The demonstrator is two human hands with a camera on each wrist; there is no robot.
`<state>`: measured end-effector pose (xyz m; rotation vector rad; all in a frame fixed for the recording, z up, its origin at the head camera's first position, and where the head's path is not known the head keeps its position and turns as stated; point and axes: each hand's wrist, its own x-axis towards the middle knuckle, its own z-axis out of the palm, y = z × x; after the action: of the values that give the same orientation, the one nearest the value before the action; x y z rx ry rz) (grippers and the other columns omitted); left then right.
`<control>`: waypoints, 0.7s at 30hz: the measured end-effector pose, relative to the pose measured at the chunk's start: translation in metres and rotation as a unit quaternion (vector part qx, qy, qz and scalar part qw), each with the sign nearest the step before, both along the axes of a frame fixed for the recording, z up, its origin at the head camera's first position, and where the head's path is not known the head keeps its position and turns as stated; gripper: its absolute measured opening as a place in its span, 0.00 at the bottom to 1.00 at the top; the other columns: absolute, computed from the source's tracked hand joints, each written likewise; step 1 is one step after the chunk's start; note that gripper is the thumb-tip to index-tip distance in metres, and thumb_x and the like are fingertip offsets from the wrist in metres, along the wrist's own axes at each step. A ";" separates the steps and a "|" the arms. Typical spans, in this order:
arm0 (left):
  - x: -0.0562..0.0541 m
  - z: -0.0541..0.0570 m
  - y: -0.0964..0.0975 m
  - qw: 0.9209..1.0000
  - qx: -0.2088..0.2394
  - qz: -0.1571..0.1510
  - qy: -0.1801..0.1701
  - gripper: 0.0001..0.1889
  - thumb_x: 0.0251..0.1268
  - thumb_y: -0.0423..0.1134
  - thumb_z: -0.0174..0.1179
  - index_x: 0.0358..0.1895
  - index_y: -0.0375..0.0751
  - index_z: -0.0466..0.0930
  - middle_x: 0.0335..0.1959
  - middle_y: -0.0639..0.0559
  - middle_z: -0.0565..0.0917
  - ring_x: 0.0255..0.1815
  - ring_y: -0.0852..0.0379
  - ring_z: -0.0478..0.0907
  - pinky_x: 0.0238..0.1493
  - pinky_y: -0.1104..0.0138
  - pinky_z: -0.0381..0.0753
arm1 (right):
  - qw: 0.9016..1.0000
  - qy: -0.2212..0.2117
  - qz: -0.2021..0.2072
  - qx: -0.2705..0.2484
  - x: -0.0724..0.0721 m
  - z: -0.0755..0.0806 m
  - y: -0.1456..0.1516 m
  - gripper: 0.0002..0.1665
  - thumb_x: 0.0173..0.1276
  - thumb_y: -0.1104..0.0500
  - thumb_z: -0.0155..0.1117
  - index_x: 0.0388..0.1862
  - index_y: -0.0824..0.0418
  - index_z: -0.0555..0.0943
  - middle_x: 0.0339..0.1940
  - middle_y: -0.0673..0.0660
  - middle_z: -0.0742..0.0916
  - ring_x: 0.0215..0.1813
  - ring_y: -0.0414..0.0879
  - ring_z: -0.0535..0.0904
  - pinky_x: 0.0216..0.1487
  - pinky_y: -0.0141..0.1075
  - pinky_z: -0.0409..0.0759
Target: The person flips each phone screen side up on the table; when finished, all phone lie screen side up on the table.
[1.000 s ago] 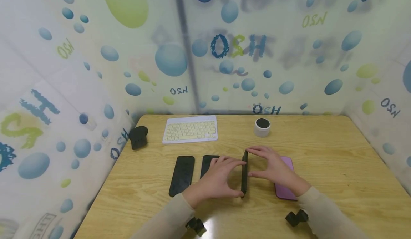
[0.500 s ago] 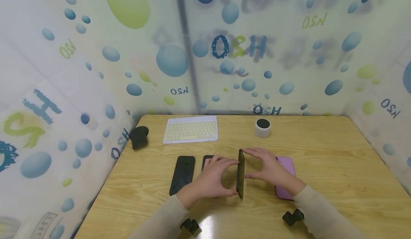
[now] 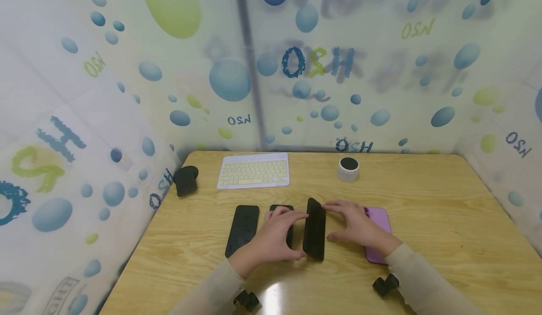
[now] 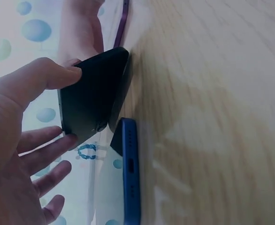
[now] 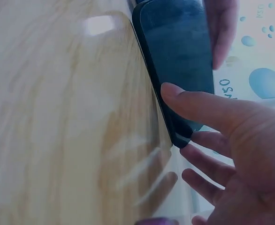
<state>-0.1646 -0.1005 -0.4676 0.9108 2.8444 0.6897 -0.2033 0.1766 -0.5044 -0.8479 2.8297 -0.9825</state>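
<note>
left hand [image 3: 271, 242] part-hides 1 flat phone [image 3: 290, 236] beside tilted phone [image 3: 314, 232] (keyboard [image 3: 254, 170] beyond)

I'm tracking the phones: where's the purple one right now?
In the head view, the purple phone lies on the table, right of the tilted black phone, partly hidden by the right hand.

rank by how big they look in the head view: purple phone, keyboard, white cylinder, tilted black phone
1. keyboard
2. tilted black phone and purple phone: unsure; one is tilted, the other partly covered by a hand
3. white cylinder
</note>
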 end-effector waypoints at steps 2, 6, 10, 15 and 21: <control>0.000 -0.002 -0.001 1.000 -0.014 0.008 0.004 0.46 0.47 0.56 0.80 0.74 0.56 0.72 0.70 0.62 0.78 0.69 0.54 0.66 0.63 0.50 0.64 | 1.000 -0.001 -0.001 0.000 -0.001 -0.001 0.000 0.46 0.52 0.51 0.85 0.70 0.57 0.79 0.71 0.62 0.80 0.73 0.67 0.71 0.69 0.70 0.58; 0.001 -0.008 -0.001 0.999 -0.040 0.020 0.012 0.47 0.43 0.57 0.81 0.72 0.55 0.73 0.67 0.62 0.80 0.66 0.56 0.67 0.59 0.54 0.63 | 1.000 -0.007 -0.001 0.000 -0.001 0.000 -0.001 0.46 0.51 0.50 0.86 0.69 0.56 0.80 0.70 0.61 0.81 0.72 0.67 0.72 0.69 0.69 0.58; 0.001 -0.011 0.001 0.998 -0.056 0.025 0.020 0.48 0.41 0.57 0.82 0.72 0.53 0.74 0.66 0.61 0.81 0.64 0.57 0.68 0.57 0.55 0.61 | 1.000 -0.007 0.001 0.006 -0.001 0.001 0.000 0.45 0.51 0.49 0.86 0.69 0.58 0.80 0.69 0.61 0.81 0.72 0.67 0.72 0.68 0.69 0.59; 0.002 -0.012 0.004 0.996 -0.082 0.024 0.033 0.49 0.41 0.58 0.81 0.72 0.51 0.74 0.67 0.59 0.81 0.63 0.57 0.68 0.56 0.55 0.61 | 1.000 -0.005 0.006 0.015 -0.002 0.002 0.001 0.46 0.51 0.49 0.85 0.69 0.60 0.80 0.69 0.60 0.81 0.72 0.64 0.72 0.68 0.68 0.60; 0.003 -0.010 0.008 0.993 -0.111 0.020 0.036 0.50 0.42 0.60 0.80 0.73 0.50 0.73 0.69 0.58 0.80 0.64 0.56 0.68 0.56 0.55 0.62 | 1.000 -0.011 0.015 0.018 -0.002 0.003 0.003 0.46 0.52 0.49 0.85 0.69 0.62 0.79 0.70 0.59 0.81 0.73 0.62 0.72 0.70 0.69 0.58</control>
<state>-0.1617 -0.0925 -0.4778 0.8618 2.9327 0.3413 -0.2052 0.1796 -0.5014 -0.8669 2.7991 -0.9275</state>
